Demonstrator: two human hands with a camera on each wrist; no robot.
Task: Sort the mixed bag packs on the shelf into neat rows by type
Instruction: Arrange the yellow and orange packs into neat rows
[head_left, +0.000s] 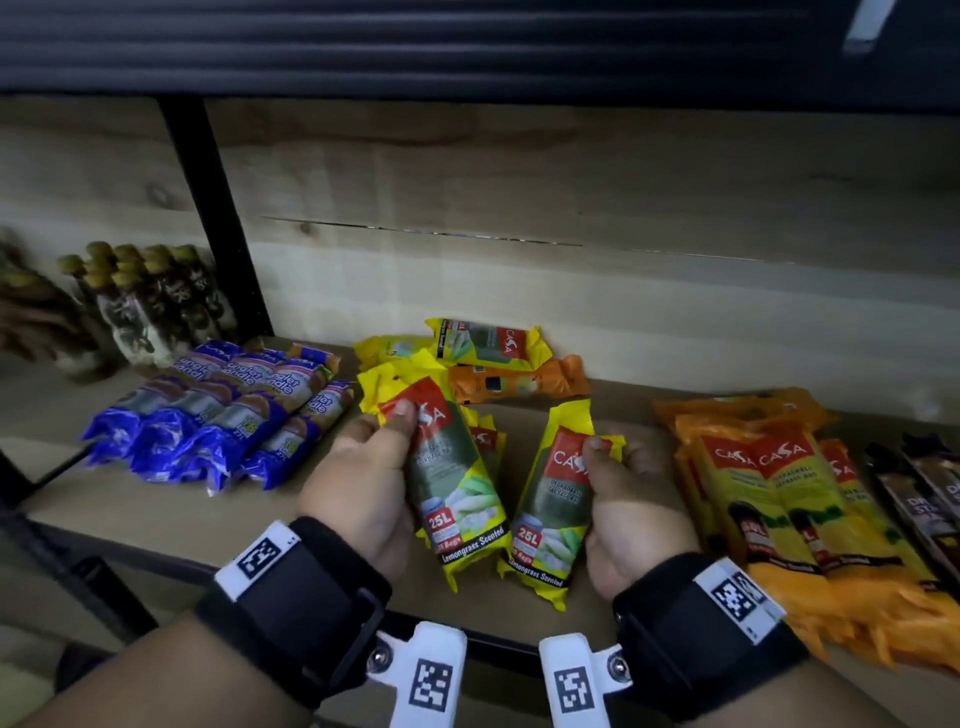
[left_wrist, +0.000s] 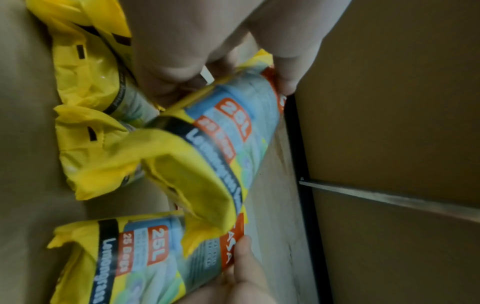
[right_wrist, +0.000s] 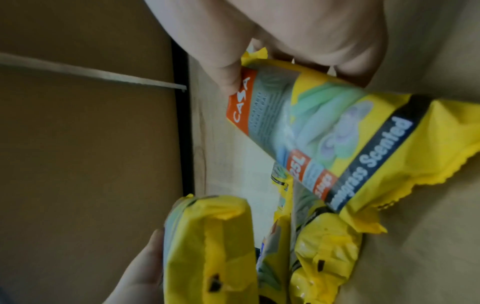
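Note:
My left hand (head_left: 371, 467) grips a yellow 25L lemongrass pack (head_left: 457, 478) by its upper end, thumb on the red label. My right hand (head_left: 623, 483) holds a second, matching yellow pack (head_left: 553, 499) the same way. Both packs hang just above the wooden shelf (head_left: 156, 514), side by side. In the left wrist view the left pack (left_wrist: 221, 144) runs across the middle, the right-hand pack (left_wrist: 145, 257) below it. The right wrist view shows its pack (right_wrist: 324, 133) under my fingers. More yellow packs (head_left: 488, 343) and an orange one (head_left: 514, 384) lie behind.
Blue packs (head_left: 218, 415) lie in a row at the left. Orange-yellow packs (head_left: 779, 488) sit stacked at the right, with dark packs (head_left: 924, 499) beyond them. A black upright post (head_left: 218, 218) stands at the back left, bottles (head_left: 150, 301) past it.

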